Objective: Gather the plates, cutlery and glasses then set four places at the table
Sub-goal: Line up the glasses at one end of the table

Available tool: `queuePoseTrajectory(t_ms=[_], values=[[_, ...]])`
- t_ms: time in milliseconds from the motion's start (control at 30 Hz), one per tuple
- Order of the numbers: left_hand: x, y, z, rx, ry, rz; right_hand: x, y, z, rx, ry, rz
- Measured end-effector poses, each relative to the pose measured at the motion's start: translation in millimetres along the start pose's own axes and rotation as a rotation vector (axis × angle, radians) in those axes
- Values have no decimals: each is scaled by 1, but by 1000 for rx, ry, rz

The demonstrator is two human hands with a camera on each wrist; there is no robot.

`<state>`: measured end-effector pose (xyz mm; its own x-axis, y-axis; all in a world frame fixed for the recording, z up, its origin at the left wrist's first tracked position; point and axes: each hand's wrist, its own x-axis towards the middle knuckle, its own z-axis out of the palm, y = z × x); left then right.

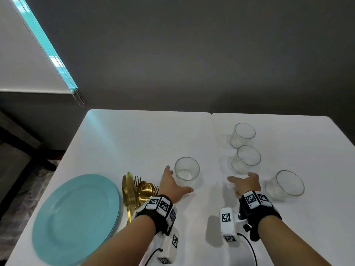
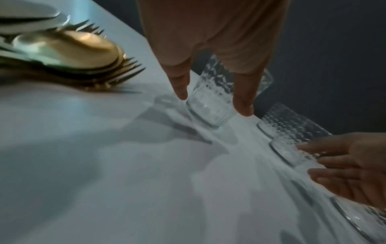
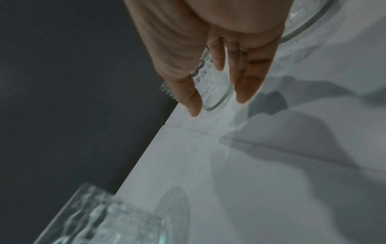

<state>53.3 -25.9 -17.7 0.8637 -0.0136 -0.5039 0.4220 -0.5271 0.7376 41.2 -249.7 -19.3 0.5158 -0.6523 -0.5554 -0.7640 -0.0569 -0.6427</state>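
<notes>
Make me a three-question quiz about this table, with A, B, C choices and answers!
1. Where is the gold cutlery?
A. right beside the blue plates
B. inside a glass
C. on the floor

2. How many glasses stand on the table?
A. two
B. four
C. six

3. What is the left hand doing?
A. gripping a fork
B. lifting a plate
C. open around a glass

Answers: 1 A, the cutlery lies against the plates' edge. 2 B, one by the left hand, three on the right. 3 C, fingers straight either side of the glass.
</notes>
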Motion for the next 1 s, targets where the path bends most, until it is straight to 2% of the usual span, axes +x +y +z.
queuePoseTrajectory(t_ms=[133, 300, 533, 800, 900, 1000], values=[[6, -6, 4, -28, 35, 19, 17, -6, -2, 57, 86, -37], [14, -3, 8, -51, 63, 81, 34, -6, 1, 133, 135, -74], [18, 2, 8, -29, 58, 117, 57, -1, 1, 113, 161, -148], [20, 12, -20, -135, 160, 148, 45, -17, 5, 80, 177, -238], [23, 20, -56, -197, 255, 155, 23, -32, 25, 65, 113, -317], [30, 16, -99, -213, 351, 126, -8, -55, 61, 1, -72, -424]])
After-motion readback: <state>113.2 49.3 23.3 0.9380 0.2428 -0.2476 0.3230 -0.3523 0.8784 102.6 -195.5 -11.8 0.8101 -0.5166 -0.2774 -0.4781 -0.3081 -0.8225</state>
